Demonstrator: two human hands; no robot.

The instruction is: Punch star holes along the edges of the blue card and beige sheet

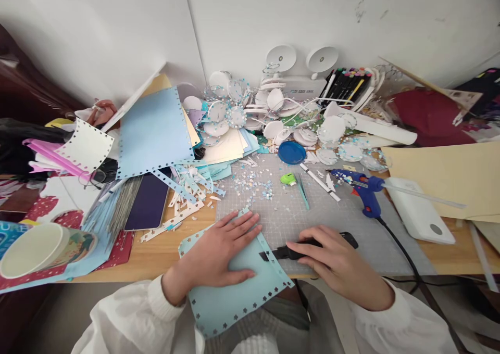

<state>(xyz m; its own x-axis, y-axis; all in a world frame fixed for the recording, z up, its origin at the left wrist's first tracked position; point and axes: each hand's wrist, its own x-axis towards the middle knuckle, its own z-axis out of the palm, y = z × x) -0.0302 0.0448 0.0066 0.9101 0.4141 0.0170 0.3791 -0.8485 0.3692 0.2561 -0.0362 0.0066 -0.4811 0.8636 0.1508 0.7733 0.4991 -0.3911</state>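
Note:
My left hand (224,250) lies flat with fingers outstretched on a light blue-green sheet of paper (250,296). Small flower-shaped holes run along the sheet's edges, and its near part hangs over the table edge. In my right hand (332,260) is a black utility knife (308,247), fingers closed round its handle. The knife's dark blade lies at the right border of the sheet, beside the row of holes. Under the sheet's far part is a grey cutting mat (375,244). Beyond the hands lie teal tweezers (302,191) and a small green-and-white item (288,179).
A blue glue gun (367,192) with its cable and a white power bank (420,208) lie at right. Punched paper strips (182,216), a dark phone (146,202) and a paper cup (42,250) are at left. White discs and beaded wires (234,109) pile up at the back.

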